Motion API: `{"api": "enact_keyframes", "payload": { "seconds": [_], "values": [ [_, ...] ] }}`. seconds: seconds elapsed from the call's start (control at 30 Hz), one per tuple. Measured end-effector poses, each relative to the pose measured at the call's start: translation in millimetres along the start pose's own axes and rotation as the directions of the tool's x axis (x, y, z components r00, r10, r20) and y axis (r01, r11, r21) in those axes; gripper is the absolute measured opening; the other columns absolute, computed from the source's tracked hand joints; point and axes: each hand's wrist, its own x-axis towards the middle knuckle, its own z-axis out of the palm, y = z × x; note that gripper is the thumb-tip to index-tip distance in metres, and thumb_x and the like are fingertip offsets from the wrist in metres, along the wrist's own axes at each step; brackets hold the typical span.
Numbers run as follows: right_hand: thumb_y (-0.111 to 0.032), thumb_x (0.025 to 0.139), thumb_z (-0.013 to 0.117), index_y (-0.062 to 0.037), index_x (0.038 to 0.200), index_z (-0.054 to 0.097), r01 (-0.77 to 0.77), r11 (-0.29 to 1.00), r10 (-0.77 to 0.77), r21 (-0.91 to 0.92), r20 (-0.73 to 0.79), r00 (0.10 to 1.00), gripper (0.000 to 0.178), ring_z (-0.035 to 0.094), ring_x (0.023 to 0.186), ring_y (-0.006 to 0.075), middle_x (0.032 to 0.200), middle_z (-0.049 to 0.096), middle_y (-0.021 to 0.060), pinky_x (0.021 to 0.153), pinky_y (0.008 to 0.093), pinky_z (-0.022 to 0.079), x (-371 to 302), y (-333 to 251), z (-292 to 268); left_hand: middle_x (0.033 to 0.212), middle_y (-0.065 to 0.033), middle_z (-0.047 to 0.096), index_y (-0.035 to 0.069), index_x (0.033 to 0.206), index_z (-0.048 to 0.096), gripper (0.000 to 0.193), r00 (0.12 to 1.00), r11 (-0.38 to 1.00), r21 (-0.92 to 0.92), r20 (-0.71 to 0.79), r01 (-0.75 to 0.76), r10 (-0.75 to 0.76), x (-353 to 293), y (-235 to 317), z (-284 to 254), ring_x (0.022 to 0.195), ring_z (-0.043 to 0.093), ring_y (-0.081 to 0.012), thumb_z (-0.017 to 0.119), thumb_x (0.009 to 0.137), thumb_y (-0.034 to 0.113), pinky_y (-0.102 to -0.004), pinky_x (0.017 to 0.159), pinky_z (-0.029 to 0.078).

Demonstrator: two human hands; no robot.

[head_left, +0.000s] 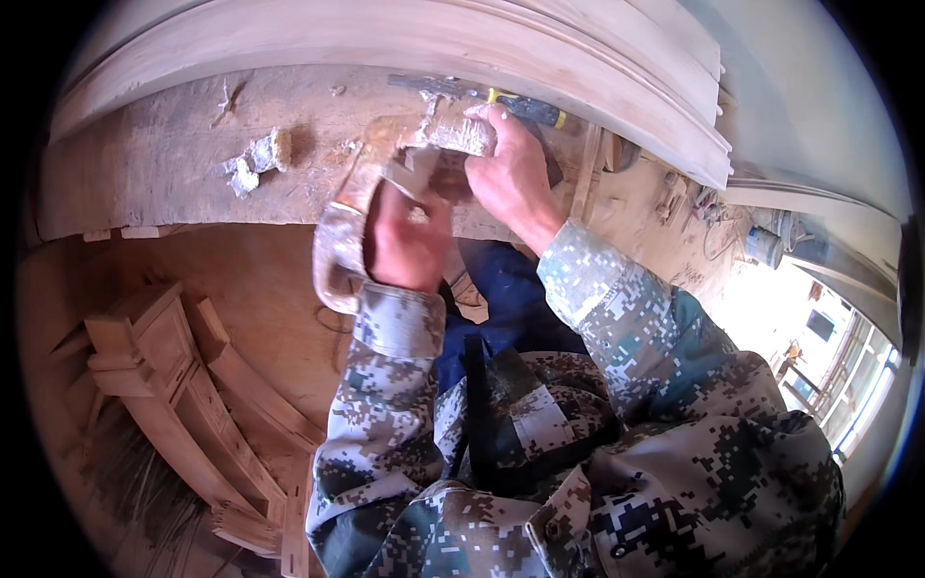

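A curved, brown-and-white piece (349,197) bends round in front of me, its surface stained and patchy; its material is hard to tell. My left hand (409,241) is inside the curve, smeared by motion, with its fingers closed round part of the piece. At the upper right end of the curve is a rough, white-crusted section (462,136). My right hand (514,170) pinches this section between thumb and fingers. Just beyond my right hand lies a tool with a black-and-yellow handle (532,108) and a dark blade, partly hidden.
The worn wooden bench (173,173) carries a crumpled whitish wad (258,162) and scraps. Long pale mouldings (385,37) run along its far side. Curved wooden parts (193,395) stand at lower left. Cluttered odds and ends (708,207) lie at right.
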Motion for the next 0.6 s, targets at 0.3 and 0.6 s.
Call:
{"api": "enact_keyframes", "payload": {
  "seconds": [0.3, 0.6],
  "values": [
    [-0.006, 0.079, 0.065, -0.0043, 0.127, 0.063, 0.091, 0.961, -0.084, -0.261, 0.038, 0.996, 0.048, 0.063, 0.11, 0.0429, 0.118, 0.062, 0.0223, 0.096, 0.048, 0.052, -6, -38, 9, 0.11, -0.0158, 0.078, -0.001, 0.114, 0.073, 0.033, 0.851, 0.847, 0.257, 0.133, 0.466, -0.508, 2, -22, -2, 0.102, 0.074, -0.023, 0.079, 0.085, 0.014, -0.0377, 0.089, 0.056],
    [-0.007, 0.084, 0.061, 0.0024, 0.129, 0.062, 0.265, 0.93, -0.235, -0.254, 0.143, 0.962, 0.047, 0.069, 0.097, 0.0445, 0.114, 0.062, 0.0286, 0.084, 0.0519, 0.057, 19, -11, 1, 0.087, -0.0178, 0.069, 0.006, 0.089, 0.064, 0.026, 0.974, 0.791, 0.59, 0.225, -0.162, 0.032, -1, -22, -3, 0.077, 0.069, -0.0395, 0.078, 0.068, 0.013, -0.05, 0.069, 0.056]
  ]
}}
